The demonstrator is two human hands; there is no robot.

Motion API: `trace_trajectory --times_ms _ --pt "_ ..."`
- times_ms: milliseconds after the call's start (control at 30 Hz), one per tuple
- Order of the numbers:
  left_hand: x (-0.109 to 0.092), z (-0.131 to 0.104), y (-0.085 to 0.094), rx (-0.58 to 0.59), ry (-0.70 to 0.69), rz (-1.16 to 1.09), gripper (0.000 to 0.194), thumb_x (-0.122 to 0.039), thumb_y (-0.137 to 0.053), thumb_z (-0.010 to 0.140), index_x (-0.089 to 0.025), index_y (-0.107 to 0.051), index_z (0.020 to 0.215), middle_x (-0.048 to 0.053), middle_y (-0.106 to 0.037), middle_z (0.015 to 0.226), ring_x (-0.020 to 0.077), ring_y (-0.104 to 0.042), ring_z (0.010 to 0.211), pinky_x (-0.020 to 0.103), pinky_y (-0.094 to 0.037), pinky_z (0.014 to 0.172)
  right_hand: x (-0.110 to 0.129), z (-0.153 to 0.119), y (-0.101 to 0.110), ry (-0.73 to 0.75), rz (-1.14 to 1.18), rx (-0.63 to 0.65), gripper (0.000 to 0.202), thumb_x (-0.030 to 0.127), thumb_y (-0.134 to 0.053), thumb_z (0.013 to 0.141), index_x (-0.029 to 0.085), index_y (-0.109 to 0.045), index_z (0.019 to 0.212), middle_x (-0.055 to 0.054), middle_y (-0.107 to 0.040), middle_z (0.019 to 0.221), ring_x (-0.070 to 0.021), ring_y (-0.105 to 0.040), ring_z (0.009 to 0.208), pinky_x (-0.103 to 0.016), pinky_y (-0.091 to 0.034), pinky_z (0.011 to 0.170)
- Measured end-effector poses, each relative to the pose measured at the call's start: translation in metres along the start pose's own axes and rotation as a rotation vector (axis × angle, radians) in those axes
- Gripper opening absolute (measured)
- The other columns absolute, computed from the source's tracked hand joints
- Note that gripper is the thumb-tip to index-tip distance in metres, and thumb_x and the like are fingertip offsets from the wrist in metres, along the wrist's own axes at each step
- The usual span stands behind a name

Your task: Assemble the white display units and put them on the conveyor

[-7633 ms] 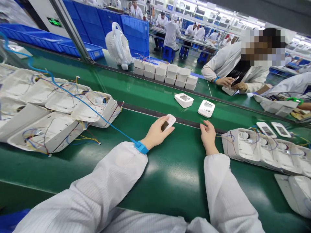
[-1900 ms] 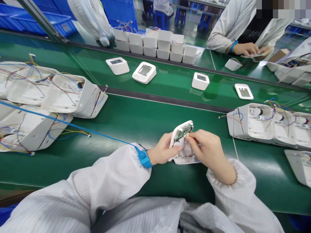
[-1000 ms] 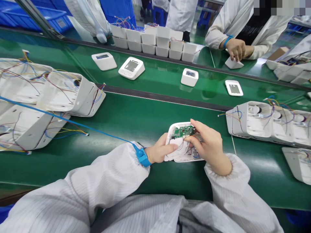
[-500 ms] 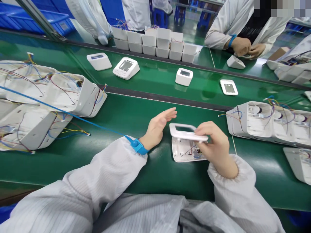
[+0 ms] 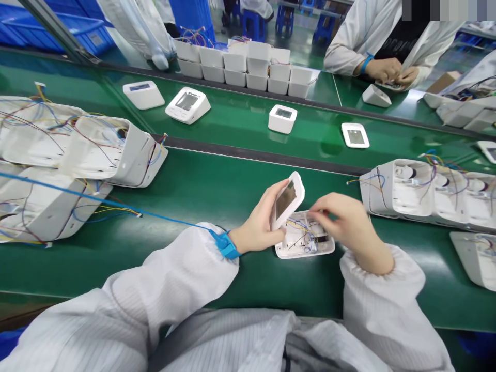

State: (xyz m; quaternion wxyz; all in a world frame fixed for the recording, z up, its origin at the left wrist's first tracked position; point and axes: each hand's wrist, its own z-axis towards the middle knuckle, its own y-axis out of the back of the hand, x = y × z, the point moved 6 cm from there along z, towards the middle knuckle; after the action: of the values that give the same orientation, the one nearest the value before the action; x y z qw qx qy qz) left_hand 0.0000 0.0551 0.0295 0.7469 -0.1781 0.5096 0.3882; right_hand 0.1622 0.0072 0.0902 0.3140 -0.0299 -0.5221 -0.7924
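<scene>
My left hand is closed round a white front cover with a window, holding it tilted on edge. Just below and to the right, a white plastic housing lies open side up on the green bench. Thin yellow, blue and dark wires run about inside it. Over the far right part of the housing is my right hand, its fingers bent and their tips drawn together; whatever they pinch is hidden. A blue wrist strap with a cord is round my left wrist.
Wired white housings stand at the left and the right. Beyond a dark rail, several white display units sit on a green strip. Stacked white housings are behind. Across, a co-worker's hands handle a part.
The front cover has passed from my right hand to my left and is now tilted up, uncovering more of the housing. My right hand has come down to the housing's far edge. The display units shifted left.
</scene>
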Motion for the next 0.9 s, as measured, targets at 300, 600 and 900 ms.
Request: trace_trajectory --times_ms 300,600,900 --pt "0.008 -0.010 -0.008 -0.114 0.071 -0.424 0.081 -0.048 -0.067 0.083 -0.021 -0.030 0.151 0.018 -0.048 0.145 0.0321 -0.052 0.127 0.048 -0.040 0.110 0.022 -0.002 -0.056 0.095 -0.308 0.260 0.012 0.013 -0.058 0.087 0.018 -0.068 0.083 -0.004 -0.063 0.080 -0.0178 -0.053 0.074 -0.033 -0.031 0.062" --pt "0.005 -0.009 -0.006 -0.114 0.048 -0.398 0.078 -0.056 -0.070 0.077 -0.020 -0.045 0.142 0.017 -0.052 0.140 0.0328 -0.055 0.123 0.048 -0.042 0.108 0.009 -0.001 -0.046 -0.055 -0.063 0.131 0.013 0.026 -0.060 0.093 0.019 -0.067 0.084 -0.005 -0.065 0.084 -0.0174 -0.058 0.078 -0.031 -0.043 0.069" --pt "0.003 -0.008 -0.006 -0.085 0.021 -0.412 0.073 -0.053 -0.068 0.080 -0.020 -0.047 0.141 0.016 -0.052 0.138 0.0325 -0.055 0.121 0.049 -0.043 0.107 0.008 -0.001 -0.045 -0.088 -0.014 0.070 0.017 0.026 -0.059 0.095 0.020 -0.070 0.084 -0.004 -0.066 0.083 -0.0172 -0.060 0.078 -0.031 -0.047 0.071"
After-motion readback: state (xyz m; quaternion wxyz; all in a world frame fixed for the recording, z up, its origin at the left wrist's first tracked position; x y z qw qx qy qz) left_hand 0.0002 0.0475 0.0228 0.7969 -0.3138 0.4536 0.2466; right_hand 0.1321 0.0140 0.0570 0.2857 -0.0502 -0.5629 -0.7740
